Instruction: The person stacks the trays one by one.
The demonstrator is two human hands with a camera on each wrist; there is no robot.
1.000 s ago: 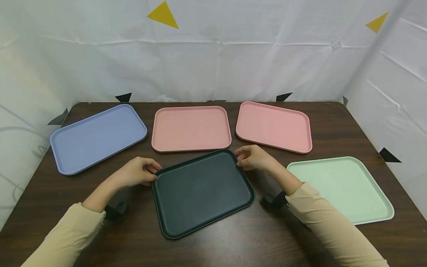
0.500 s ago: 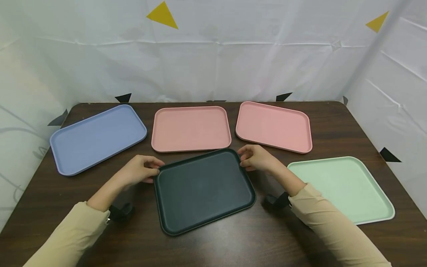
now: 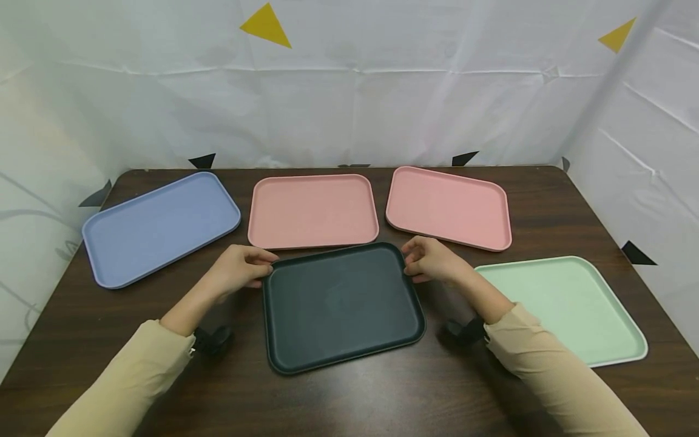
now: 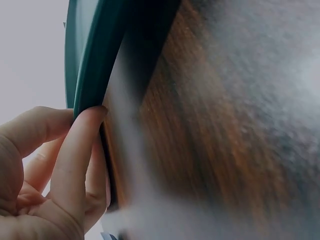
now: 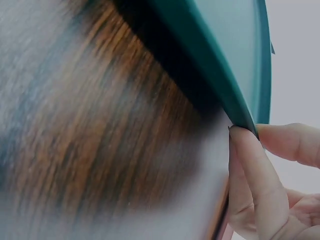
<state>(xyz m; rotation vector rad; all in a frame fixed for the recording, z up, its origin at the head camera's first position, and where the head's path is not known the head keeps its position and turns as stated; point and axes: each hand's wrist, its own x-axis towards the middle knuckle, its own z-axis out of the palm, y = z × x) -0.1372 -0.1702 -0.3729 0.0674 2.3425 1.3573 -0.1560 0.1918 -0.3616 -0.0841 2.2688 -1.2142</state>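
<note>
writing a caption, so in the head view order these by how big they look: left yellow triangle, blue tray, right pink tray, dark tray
Largest to smallest:
Dark tray
Blue tray
Right pink tray
Left yellow triangle
The dark tray is nearest the camera, so true sizes may differ.

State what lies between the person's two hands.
The dark tray lies between the left hand and the right hand, as the head view shows; each wrist view shows that hand pinching it.
</note>
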